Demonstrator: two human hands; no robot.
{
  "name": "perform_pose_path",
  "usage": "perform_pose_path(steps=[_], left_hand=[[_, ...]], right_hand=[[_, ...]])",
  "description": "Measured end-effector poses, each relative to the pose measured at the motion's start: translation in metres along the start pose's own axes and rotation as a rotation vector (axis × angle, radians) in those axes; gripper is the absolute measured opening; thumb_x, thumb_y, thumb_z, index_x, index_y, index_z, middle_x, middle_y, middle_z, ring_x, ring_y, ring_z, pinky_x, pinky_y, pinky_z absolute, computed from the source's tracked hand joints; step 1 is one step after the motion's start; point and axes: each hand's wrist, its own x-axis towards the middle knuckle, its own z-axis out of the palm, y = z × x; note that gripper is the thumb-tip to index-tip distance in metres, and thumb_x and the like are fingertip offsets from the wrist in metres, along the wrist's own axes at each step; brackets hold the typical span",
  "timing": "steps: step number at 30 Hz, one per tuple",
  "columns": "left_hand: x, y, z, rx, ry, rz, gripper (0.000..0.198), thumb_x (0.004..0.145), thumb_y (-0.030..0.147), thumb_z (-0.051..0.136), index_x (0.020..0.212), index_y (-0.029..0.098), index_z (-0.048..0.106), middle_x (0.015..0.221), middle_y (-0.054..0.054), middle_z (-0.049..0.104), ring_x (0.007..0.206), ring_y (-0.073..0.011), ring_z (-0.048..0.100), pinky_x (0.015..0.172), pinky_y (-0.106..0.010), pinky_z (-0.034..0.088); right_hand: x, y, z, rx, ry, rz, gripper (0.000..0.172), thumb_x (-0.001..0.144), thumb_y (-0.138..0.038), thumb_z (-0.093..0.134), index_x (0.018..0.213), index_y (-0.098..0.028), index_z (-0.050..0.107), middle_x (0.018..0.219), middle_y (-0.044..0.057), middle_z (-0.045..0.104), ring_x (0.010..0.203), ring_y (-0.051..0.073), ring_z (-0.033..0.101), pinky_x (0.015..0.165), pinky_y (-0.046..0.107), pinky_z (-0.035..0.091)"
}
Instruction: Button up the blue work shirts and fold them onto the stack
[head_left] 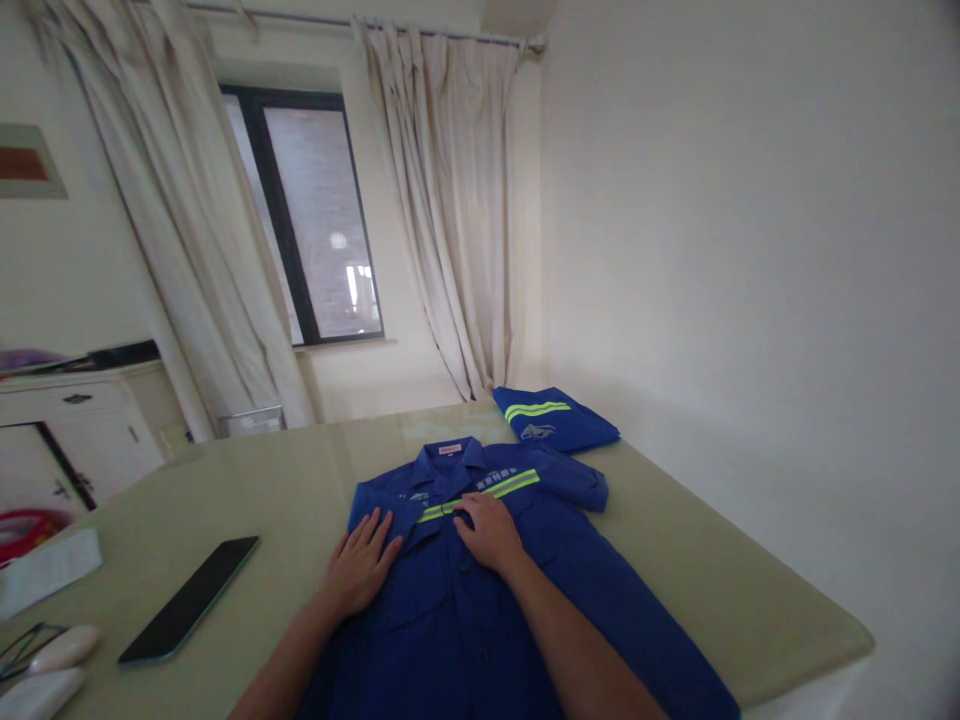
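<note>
A: Where is the shirt?

B: The royal-blue cloth shirt with short sleeves (pixel 469 610) lies front up on a glossy pale-green table (pixel 300 500), collar pointing away from the person, lower part running out of view.

A: How are the hands posed?

B: Both forearms reach in from the bottom. The left hand (pixel 361 562) rests palm down on the left of the chest, fingers spread a little. The right hand (pixel 489 530) is bent over the front opening, fingers curled at the yellow-green and silver stripe (pixel 514 484); I cannot tell whether it pinches cloth.

A: Any writing?

B: White Chinese characters (pixel 495 478) above the stripe; the first two seem to read 南京, the rest are unclear. The pale collar label (pixel 450 450) has reddish print too small to read.

A: And around it?

B: Just beyond the right shoulder, a folded blue garment with a matching stripe (pixel 581 428) reaches the table's right edge, near the plain white wall (pixel 750 300). A narrower strip of tabletop runs along the shirt's right side. To the left, a wider stretch separates it from a flat black rectangular device (pixel 189 600).
</note>
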Motion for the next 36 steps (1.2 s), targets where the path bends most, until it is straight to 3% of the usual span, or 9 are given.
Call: perform_pose_path(steps=[3,7,12,17,19,22,24,30,36], left_hand=[[0.004,0.022,-0.005,0.119,-0.032,-0.039,0.07,0.096,0.056,0.035,0.15,0.014,0.048,0.161,-0.018,0.038,0.15,-0.0368,0.033,0.121,-0.06,0.024],[0.017,0.081,-0.005,0.156,0.076,0.043,0.058,0.1,0.04,0.032,0.149,0.015,0.048,0.16,-0.016,0.04,0.15,-0.0335,0.035,0.12,-0.058,0.025],[0.029,0.145,0.027,0.068,0.091,0.172,0.056,0.099,0.03,0.034,0.154,0.021,0.043,0.163,-0.01,0.037,0.152,-0.0277,0.032,0.122,-0.053,0.025],[0.03,0.15,0.044,0.023,0.065,0.174,0.057,0.1,0.047,0.037,0.151,0.025,0.048,0.162,-0.008,0.039,0.151,-0.0315,0.033,0.123,-0.057,0.023],[0.029,0.146,0.045,0.011,0.076,0.187,0.056,0.1,0.046,0.038,0.151,0.026,0.048,0.162,-0.007,0.04,0.151,-0.0306,0.033,0.123,-0.056,0.023],[0.028,0.144,0.046,0.008,0.096,0.189,0.054,0.1,0.045,0.039,0.15,0.026,0.05,0.161,-0.007,0.042,0.15,-0.0304,0.035,0.123,-0.055,0.023],[0.026,0.146,0.045,0.023,0.098,0.188,0.055,0.1,0.044,0.038,0.15,0.025,0.05,0.16,-0.008,0.042,0.15,-0.0308,0.035,0.122,-0.056,0.023],[0.023,0.154,0.041,0.075,0.085,0.168,0.054,0.1,0.042,0.04,0.149,0.023,0.05,0.16,-0.007,0.043,0.149,-0.03,0.036,0.122,-0.056,0.026],[0.022,0.157,0.04,0.079,0.086,0.166,0.054,0.101,0.041,0.038,0.149,0.022,0.05,0.161,-0.007,0.043,0.15,-0.0295,0.035,0.123,-0.055,0.026]], right_hand=[[0.001,0.001,-0.001,0.019,0.0,0.003,0.028,0.093,-0.032,0.058,0.115,-0.023,0.073,0.127,0.006,0.07,0.12,0.024,0.059,0.106,0.034,0.039],[0.005,0.006,0.005,0.1,0.065,0.021,0.029,0.093,-0.021,0.05,0.112,-0.023,0.072,0.118,0.007,0.072,0.115,0.023,0.062,0.104,0.034,0.042],[0.008,0.027,0.003,0.352,0.461,0.206,0.053,0.086,-0.008,0.037,0.134,-0.016,0.057,0.123,0.014,0.067,0.115,0.024,0.061,0.104,0.038,0.044],[-0.003,0.063,-0.057,0.117,0.752,0.344,0.048,0.091,-0.028,0.043,0.136,-0.012,0.052,0.133,0.02,0.059,0.125,0.031,0.052,0.11,0.045,0.036],[-0.009,0.082,-0.087,-0.031,0.795,0.532,0.054,0.092,-0.036,0.047,0.14,-0.011,0.049,0.138,0.023,0.056,0.13,0.035,0.049,0.11,0.049,0.033],[-0.017,0.114,-0.112,-0.152,0.685,0.894,0.066,0.091,-0.049,0.053,0.144,-0.011,0.048,0.137,0.028,0.056,0.129,0.041,0.051,0.106,0.056,0.034],[-0.02,0.133,-0.113,-0.138,0.585,0.971,0.065,0.086,-0.051,0.06,0.139,-0.013,0.055,0.131,0.027,0.062,0.124,0.042,0.055,0.104,0.058,0.036],[-0.012,0.154,-0.102,0.119,0.598,0.636,0.043,0.077,-0.024,0.058,0.118,-0.018,0.069,0.1,0.01,0.077,0.096,0.027,0.071,0.093,0.042,0.053],[-0.011,0.096,-0.128,0.117,1.004,0.049,0.038,0.094,-0.025,0.049,0.127,-0.019,0.066,0.127,0.013,0.068,0.12,0.027,0.062,0.108,0.052,0.047]])
